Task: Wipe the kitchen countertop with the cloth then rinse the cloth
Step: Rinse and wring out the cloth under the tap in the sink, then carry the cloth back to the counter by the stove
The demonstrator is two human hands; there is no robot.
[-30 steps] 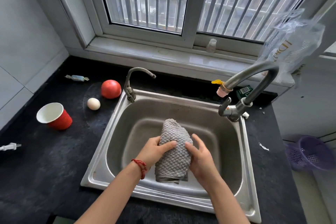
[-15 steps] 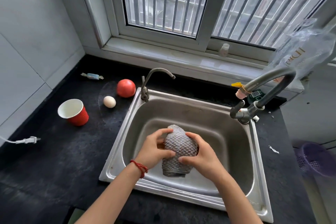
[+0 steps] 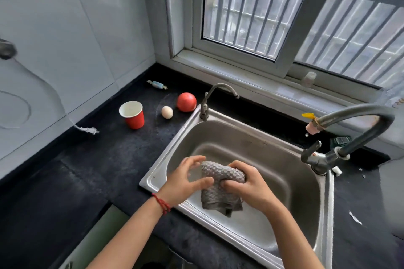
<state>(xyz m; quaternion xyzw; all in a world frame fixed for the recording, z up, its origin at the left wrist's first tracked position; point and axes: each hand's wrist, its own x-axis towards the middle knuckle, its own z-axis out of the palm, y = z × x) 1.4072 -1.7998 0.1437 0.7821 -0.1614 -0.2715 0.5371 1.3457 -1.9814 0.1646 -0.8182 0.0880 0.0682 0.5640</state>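
Gripping cloth [image 3: 220,183] over sink [image 3: 175,148]: right hand [image 3: 249,183] clenched, left hand [image 3: 185,181] seemingly loose

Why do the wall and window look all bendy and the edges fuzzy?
Head view: the wide-angle lens curves the window frame and tiled wall; the left edge is smeared with blur; daylight through the window glints on the sink; the cloth and both hands look fairly sharp.

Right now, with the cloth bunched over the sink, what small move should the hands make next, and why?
Probably carry the cloth right, under the big faucet's spout. The right hand clamps it, the left hand has fingers spread beside it, and no water stream is visible, so rinsing seems not yet begun.
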